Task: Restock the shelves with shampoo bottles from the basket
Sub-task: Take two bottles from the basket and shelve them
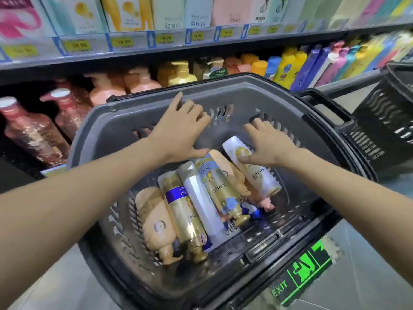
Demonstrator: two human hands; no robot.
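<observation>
We reach into the grey basket [138, 121]: left hand [178, 133] open, empty; right hand [266, 144] resting on a white bottle [250, 166], grip not closed. Pick-up step, prob.; next we close fingers, lift it to the shelf [201, 44].

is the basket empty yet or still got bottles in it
Not empty: the basket holds several bottles lying on their sides, the right hand on one.

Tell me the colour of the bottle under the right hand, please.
White with a gold emblem and gold lettering, on the bottle beneath the right hand; the head view shows it.
</observation>
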